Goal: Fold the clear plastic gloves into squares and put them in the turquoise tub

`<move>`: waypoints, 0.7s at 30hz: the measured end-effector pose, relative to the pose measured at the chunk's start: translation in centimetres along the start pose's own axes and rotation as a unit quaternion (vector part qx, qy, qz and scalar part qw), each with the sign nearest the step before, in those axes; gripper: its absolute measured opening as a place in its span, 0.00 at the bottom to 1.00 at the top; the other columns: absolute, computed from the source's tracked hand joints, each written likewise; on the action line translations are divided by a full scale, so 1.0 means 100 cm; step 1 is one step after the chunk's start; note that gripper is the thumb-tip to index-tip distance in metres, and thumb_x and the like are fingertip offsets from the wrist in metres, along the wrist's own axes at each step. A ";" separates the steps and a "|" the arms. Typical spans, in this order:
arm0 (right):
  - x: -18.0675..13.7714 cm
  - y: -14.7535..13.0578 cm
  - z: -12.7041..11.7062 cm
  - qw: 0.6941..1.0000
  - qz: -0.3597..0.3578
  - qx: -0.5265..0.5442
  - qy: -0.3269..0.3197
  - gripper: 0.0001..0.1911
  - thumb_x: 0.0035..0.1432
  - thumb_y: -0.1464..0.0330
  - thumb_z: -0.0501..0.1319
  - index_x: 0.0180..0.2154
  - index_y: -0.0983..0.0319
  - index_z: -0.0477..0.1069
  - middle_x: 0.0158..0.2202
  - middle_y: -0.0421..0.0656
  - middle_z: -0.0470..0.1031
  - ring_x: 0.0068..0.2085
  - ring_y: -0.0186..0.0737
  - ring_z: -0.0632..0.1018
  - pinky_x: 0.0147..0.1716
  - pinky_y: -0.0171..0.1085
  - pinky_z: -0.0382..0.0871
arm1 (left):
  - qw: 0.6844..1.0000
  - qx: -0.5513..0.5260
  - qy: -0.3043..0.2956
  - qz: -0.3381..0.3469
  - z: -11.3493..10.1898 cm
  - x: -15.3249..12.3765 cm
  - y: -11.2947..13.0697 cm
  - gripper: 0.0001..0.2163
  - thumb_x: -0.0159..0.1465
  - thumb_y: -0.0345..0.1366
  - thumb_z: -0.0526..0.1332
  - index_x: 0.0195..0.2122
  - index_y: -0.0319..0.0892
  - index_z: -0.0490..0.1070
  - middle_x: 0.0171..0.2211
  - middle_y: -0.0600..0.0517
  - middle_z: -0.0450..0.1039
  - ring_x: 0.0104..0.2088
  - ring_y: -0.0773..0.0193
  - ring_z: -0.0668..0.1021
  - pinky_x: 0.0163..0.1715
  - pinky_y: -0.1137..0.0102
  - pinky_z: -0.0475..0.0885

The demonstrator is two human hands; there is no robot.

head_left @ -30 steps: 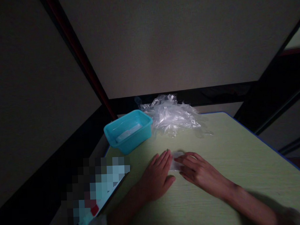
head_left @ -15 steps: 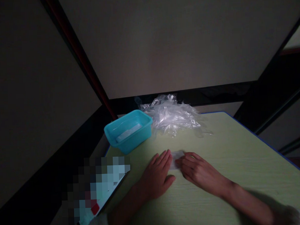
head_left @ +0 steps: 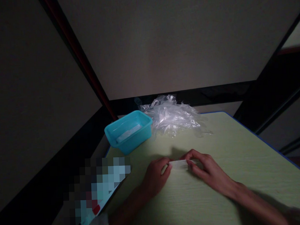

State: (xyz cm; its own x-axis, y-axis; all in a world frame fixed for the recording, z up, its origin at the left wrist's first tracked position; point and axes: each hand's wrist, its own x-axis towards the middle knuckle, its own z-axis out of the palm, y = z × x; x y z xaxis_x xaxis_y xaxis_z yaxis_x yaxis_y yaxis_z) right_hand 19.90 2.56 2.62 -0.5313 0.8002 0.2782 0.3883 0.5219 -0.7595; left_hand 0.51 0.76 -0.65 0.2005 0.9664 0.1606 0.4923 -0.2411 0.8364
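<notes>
Between my two hands is a small flat piece of folded, whitish see-through plastic film (head_left: pixel 178 164), stretched level just above the table. My left hand (head_left: pixel 157 174) pinches its left end between thumb and fingers. The right end is pinched by my right hand (head_left: pixel 202 166), with the index finger bent over it. Beyond the hands lies a loose heap of crumpled clear plastic film (head_left: pixel 172 115). A turquoise plastic basin (head_left: pixel 135 142) stands to the left of the heap, with flat whitish pieces (head_left: pixel 129 133) on its bottom.
The pale green table (head_left: pixel 217 195) has a blue edge and meets a panelled wall (head_left: pixel 162 46) at the back. At the lower left, a light blue object with a red patch (head_left: pixel 96 209) is partly pixelated.
My left hand has gone from lying flat beside the film to pinching its left end. Both hands have lifted the film off the table and tilted it.
</notes>
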 end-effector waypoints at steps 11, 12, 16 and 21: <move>0.003 0.009 0.004 0.962 0.119 0.242 0.045 0.13 0.54 0.62 0.57 0.40 0.60 0.59 0.21 0.34 0.62 0.21 0.31 0.64 0.17 0.29 0.56 | 0.957 -0.221 -0.051 -0.182 0.009 0.001 0.007 0.12 0.51 0.43 0.59 0.22 0.38 0.69 0.18 0.52 0.71 0.21 0.65 0.75 0.22 0.74 0.68; 0.003 0.010 0.005 0.964 0.110 0.237 0.046 0.15 0.53 0.63 0.59 0.42 0.60 0.59 0.22 0.34 0.63 0.21 0.32 0.65 0.17 0.29 0.57 | 0.952 -0.233 -0.048 -0.193 0.009 0.001 0.006 0.12 0.51 0.43 0.59 0.22 0.38 0.70 0.18 0.52 0.72 0.21 0.65 0.75 0.22 0.74 0.68; 0.003 0.014 0.007 0.972 0.092 0.212 0.051 0.15 0.49 0.66 0.61 0.41 0.61 0.67 0.30 0.41 0.70 0.27 0.35 0.71 0.22 0.33 0.65 | 0.937 -0.269 -0.037 -0.221 0.007 -0.001 0.005 0.13 0.50 0.44 0.62 0.24 0.37 0.70 0.19 0.52 0.72 0.21 0.65 0.76 0.22 0.74 0.69; 0.003 0.019 0.011 0.973 0.125 0.190 0.033 0.14 0.50 0.64 0.60 0.39 0.62 0.74 0.33 0.44 0.77 0.30 0.39 0.75 0.28 0.38 0.71 | 0.925 -0.293 -0.028 -0.239 0.007 0.000 0.008 0.10 0.48 0.40 0.64 0.23 0.38 0.69 0.18 0.54 0.71 0.20 0.67 0.75 0.21 0.74 0.69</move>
State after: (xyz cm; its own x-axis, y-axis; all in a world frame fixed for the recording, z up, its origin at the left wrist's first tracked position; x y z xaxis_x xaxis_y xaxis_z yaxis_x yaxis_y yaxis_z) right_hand 19.68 3.51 0.64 -0.4015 0.9120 0.0845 0.1869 0.1720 -0.9672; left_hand 1.54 0.47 -0.34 0.1306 0.9399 -0.3156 -0.0037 0.3188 0.9478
